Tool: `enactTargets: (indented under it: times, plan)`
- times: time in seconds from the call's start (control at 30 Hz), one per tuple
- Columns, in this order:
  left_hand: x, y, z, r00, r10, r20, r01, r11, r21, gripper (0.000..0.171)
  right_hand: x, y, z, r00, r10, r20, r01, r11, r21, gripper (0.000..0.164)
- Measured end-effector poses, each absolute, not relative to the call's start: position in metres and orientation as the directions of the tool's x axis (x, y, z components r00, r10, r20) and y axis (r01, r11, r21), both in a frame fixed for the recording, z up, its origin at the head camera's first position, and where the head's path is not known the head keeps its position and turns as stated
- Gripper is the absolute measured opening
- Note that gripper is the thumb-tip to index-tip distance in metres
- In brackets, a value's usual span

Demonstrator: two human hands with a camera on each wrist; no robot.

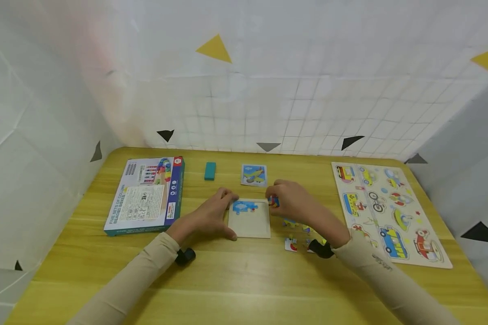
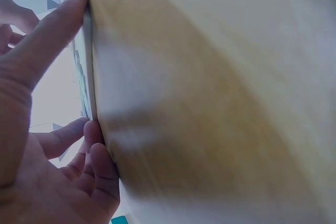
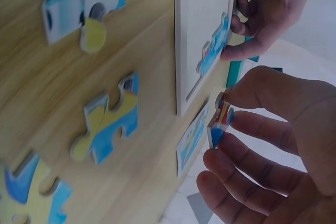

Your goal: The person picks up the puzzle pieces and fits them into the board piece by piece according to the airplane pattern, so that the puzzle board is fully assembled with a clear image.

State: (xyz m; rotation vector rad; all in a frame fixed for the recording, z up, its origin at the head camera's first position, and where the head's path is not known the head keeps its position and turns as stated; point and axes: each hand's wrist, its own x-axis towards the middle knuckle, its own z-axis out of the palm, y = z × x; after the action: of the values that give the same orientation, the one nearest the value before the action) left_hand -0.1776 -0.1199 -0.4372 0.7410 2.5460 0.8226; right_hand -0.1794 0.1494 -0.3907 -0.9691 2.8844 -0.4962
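A pale square puzzle tray (image 1: 250,225) lies on the table, with joined blue-and-white puzzle pieces (image 1: 242,206) along its far left side. My left hand (image 1: 211,216) spans the tray's left edge. Its thumb touches near the front left corner and its index fingertip the far left corner. Between thumb and fingertips, my right hand (image 3: 278,140) pinches a red, blue and yellow puzzle piece (image 3: 220,121), raised beside the tray's far right corner. Loose puzzle pieces (image 3: 107,119) lie beneath and in front of the right hand, partly hidden by it in the head view.
Behind the tray lies a picture card of a yellow airplane (image 1: 254,175). A teal block (image 1: 210,171) is to its left. A boxed bead set (image 1: 146,194) lies at the left, and a wooden vehicle puzzle board (image 1: 390,212) at the right. White sheeting (image 1: 244,104) surrounds the table.
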Motion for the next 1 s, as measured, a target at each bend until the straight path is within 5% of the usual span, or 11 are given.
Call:
enactTargets:
  times: [1.0]
  plan:
    - [-0.178, -0.12, -0.439, -0.795, 0.581, -0.175, 0.376, 0.698, 0.61, 0.105, -0.192, 0.118, -0.412, -0.79, -0.613, -0.009, -0.587, 0.761, -0.276, 0.021]
